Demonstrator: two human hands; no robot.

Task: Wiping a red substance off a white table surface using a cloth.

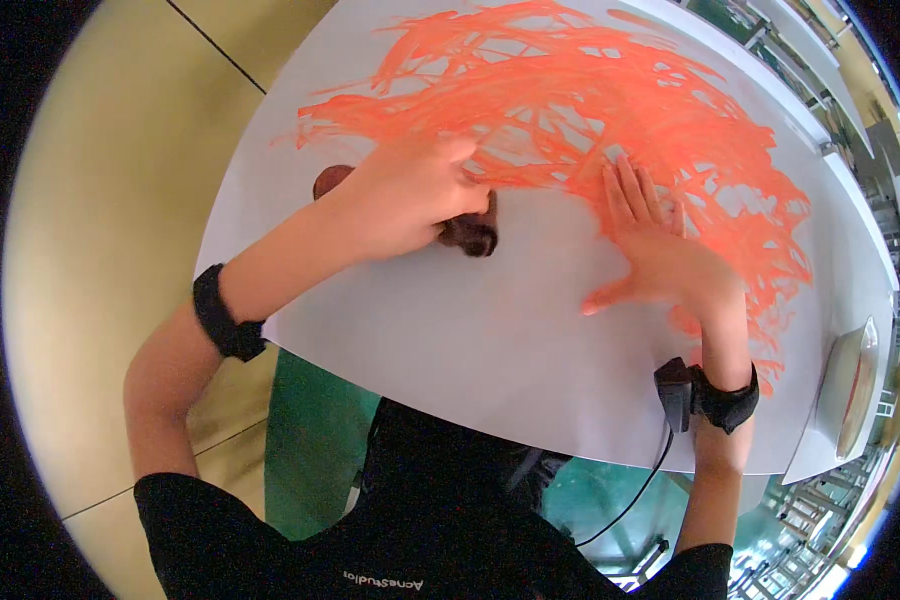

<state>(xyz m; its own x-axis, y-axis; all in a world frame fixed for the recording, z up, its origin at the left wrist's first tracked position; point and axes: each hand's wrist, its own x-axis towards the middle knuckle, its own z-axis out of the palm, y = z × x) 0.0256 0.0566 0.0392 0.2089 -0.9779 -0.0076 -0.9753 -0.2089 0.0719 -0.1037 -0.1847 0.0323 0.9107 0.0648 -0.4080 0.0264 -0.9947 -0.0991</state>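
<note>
A large white sheet (450,330) covers the surface before me, with broad streaks of orange paint (570,90) across its far and right parts. My left hand (420,187) is curled over a dark brown object (474,231), mostly hidden under the palm; its kind is unclear. A rounded reddish-brown part (332,180) shows on the other side of that hand, perhaps of the same object. My right hand (645,232) lies palm down with spread fingers at the inner edge of the paint and grips nothing; its thumb tip looks orange.
A pale bowl (844,390) with something orange in it stands at the far right. A black strap (225,315) circles my left forearm; another, with a small black device (673,394) and a cable, is on my right wrist. Tiled floor (120,225) shows at left, tables and stools at right.
</note>
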